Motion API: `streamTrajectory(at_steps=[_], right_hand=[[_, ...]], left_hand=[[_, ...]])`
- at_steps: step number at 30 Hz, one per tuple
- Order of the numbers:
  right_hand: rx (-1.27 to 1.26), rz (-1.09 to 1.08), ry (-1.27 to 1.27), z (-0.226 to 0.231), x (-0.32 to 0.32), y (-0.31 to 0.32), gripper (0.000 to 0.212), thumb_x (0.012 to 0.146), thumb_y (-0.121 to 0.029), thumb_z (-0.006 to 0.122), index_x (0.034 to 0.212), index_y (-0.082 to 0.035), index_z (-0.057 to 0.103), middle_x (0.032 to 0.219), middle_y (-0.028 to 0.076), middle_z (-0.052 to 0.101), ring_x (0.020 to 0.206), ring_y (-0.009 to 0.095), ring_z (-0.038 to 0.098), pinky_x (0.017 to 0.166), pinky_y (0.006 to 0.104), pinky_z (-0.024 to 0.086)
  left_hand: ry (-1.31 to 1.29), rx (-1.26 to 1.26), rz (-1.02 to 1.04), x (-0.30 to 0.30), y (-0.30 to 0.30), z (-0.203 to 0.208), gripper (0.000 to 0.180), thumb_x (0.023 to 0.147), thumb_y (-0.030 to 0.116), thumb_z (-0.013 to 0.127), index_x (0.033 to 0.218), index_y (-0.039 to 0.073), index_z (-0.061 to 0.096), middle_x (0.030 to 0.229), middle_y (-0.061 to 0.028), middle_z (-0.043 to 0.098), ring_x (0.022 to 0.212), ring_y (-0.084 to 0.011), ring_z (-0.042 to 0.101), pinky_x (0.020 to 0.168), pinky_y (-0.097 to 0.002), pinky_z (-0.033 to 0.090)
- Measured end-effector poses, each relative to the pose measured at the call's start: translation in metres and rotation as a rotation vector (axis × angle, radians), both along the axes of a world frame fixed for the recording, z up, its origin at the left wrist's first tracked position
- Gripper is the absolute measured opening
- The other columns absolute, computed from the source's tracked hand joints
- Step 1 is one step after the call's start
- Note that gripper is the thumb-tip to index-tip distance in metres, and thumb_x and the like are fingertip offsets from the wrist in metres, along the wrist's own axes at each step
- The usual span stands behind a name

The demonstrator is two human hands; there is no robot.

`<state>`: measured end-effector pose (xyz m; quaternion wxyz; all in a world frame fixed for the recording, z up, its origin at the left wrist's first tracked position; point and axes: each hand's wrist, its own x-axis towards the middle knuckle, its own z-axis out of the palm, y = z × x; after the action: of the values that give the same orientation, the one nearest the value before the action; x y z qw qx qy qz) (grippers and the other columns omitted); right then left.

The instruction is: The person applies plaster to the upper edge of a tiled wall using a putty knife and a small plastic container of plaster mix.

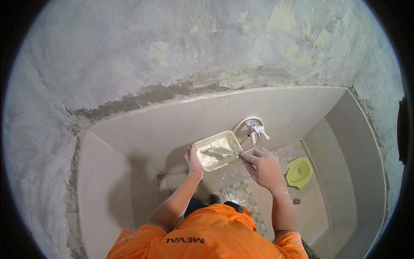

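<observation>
In front of me a shallow, cream-coloured rectangular tray (pixel 212 137) is held up, with pale wet putty (pixel 210 160) spread over its bottom and sides. My left hand (pixel 194 161) is closed around the tray's left edge. The fingers of my right hand (pixel 263 167) wrap the handle of a putty knife (pixel 221 151). Its flat blade lies inside the tray, smeared with putty. Pale residue dusts both hands.
Ahead, a grey plastered wall (pixel 129 56) with pale patches rises above large light tiles (pixel 146 125). A white plastic tap (pixel 254 131) juts out just beyond the tray. Lower right sits a yellow-green squat toilet (pixel 292 179); mosaic tiles (pixel 241 194) cover part of the floor.
</observation>
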<state>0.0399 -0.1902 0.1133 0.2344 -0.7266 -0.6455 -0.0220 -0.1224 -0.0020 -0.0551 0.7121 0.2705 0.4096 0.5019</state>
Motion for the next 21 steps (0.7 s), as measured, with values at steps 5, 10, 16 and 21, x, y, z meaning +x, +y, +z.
streamTrajectory(at_steps=[5,10,16,21], right_hand=[[0.023,-0.032,-0.104,-0.025,0.003,0.017,0.033,0.092,-0.021,0.068,0.124,-0.020,0.071,0.086,0.004,0.063,0.091,0.024,0.066,0.065,0.0409,0.056],[0.024,-0.159,-0.039,-0.052,0.011,0.022,0.029,0.094,-0.023,0.069,0.122,-0.017,0.073,0.085,0.011,0.065,0.076,0.030,0.067,0.065,0.0458,0.054],[0.090,-0.242,0.532,-0.098,-0.016,0.021,0.029,0.099,-0.024,0.062,0.117,-0.004,0.071,0.073,0.023,0.065,0.066,0.041,0.065,0.062,0.0462,0.050],[-0.074,-0.220,0.977,-0.119,-0.032,0.027,0.030,0.099,-0.029,0.063,0.097,-0.001,0.073,0.064,0.013,0.062,0.052,0.026,0.057,0.052,0.0381,0.041]], left_hand=[[0.174,0.421,-0.076,-0.007,0.007,0.023,0.018,0.098,0.019,0.059,0.101,0.002,0.062,0.095,-0.0028,0.060,0.094,-0.0134,0.056,0.087,-0.0335,0.050],[0.257,0.655,-0.046,-0.008,0.003,0.057,0.014,0.096,0.011,0.059,0.102,-0.001,0.063,0.101,-0.0084,0.068,0.097,-0.0159,0.063,0.092,-0.0342,0.050],[0.220,0.825,0.084,-0.013,0.019,0.060,0.017,0.091,0.006,0.058,0.103,-0.004,0.064,0.110,-0.0166,0.070,0.104,-0.0236,0.067,0.097,-0.0374,0.051],[0.250,0.828,0.045,-0.017,0.023,0.049,0.019,0.090,0.005,0.060,0.106,-0.003,0.063,0.113,-0.0175,0.069,0.105,-0.0236,0.066,0.097,-0.0371,0.050]])
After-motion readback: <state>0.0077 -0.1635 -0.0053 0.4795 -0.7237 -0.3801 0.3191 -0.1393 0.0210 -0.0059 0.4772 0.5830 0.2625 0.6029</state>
